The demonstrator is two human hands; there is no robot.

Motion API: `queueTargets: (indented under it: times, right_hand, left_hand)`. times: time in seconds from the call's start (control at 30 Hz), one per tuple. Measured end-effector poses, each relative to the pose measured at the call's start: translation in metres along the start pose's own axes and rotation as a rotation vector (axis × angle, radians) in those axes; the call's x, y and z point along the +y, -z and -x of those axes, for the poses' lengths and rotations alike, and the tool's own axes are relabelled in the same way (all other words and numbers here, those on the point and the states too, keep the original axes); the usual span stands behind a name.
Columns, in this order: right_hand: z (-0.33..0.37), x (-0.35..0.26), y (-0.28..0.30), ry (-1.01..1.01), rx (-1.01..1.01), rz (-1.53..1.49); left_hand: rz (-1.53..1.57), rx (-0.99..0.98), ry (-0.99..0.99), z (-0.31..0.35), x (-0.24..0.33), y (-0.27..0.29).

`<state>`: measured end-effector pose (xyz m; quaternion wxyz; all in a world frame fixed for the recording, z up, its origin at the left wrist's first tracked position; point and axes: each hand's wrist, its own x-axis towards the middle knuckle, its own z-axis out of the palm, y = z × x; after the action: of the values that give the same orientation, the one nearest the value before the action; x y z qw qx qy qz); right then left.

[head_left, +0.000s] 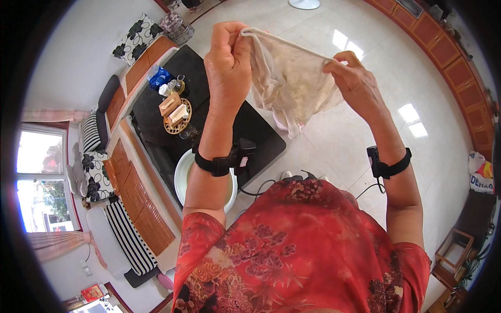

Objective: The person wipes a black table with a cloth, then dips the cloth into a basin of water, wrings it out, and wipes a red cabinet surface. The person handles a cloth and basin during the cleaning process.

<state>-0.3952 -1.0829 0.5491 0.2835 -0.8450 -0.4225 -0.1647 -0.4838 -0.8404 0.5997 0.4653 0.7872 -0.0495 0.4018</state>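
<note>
Raised in front of me, a thin off-white cloth (295, 73) with a thick hemmed upper edge is stretched between my two hands. It sags in folds, and its lower left part hangs in a bunched tail. My left hand (227, 65) is closed on one end of the hem. At the other end, slightly lower, my right hand (357, 83) pinches the edge between thumb and fingers. A white basin (180, 180) with cloudy, pale liquid stands below my left forearm, which partly covers it. Something pinkish shows just behind the cloth's lower tail, too hidden to name.
Beyond my left arm stands a black table (261, 130) with a wicker tray (172, 129), a tissue box (169, 104) and a blue packet (159, 78). A sofa (138, 193) with cushions lines the left wall. Wooden cabinets (459, 73) curve along the right, past the tiled floor (376, 41).
</note>
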Motion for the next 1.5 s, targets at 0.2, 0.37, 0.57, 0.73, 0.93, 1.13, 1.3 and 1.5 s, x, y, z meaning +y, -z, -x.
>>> queueTargets:
  times: [0.2, 0.37, 0.57, 0.73, 0.93, 1.13, 1.3, 1.5]
  right_hand:
    - [0.009, 0.008, -0.005, -0.062, -0.117, -0.174]
    - [0.0, -0.015, -0.022, -0.204, -0.06, -0.657]
    - [-0.004, -0.038, -0.041, -0.222, -0.072, -0.79]
    - [-0.003, -0.056, -0.05, -0.188, -0.001, -0.581]
    - [-0.004, -0.049, -0.062, -0.251, -0.019, -0.646]
    - [0.004, -0.027, -0.028, -0.072, 0.005, -0.508]
    - [-0.005, -0.016, 0.008, 0.052, 0.021, -0.127]
    - [-0.023, 0.0, 0.026, 0.236, 0.084, 0.17]
  left_hand:
    - [-0.026, 0.017, -0.017, -0.003, 0.007, -0.005]
    - [0.064, 0.053, -0.066, -0.006, -0.007, -0.01]
    - [0.033, 0.03, -0.037, 0.004, -0.003, -0.019]
    - [0.062, 0.004, -0.025, 0.007, -0.006, -0.022]
    - [0.107, -0.017, -0.005, 0.011, -0.007, -0.023]
    - [0.079, -0.045, 0.135, 0.016, -0.015, -0.009]
    - [-0.093, -0.167, 0.072, 0.032, -0.021, 0.004]
    - [-0.072, -0.437, 0.013, 0.053, -0.019, -0.002]
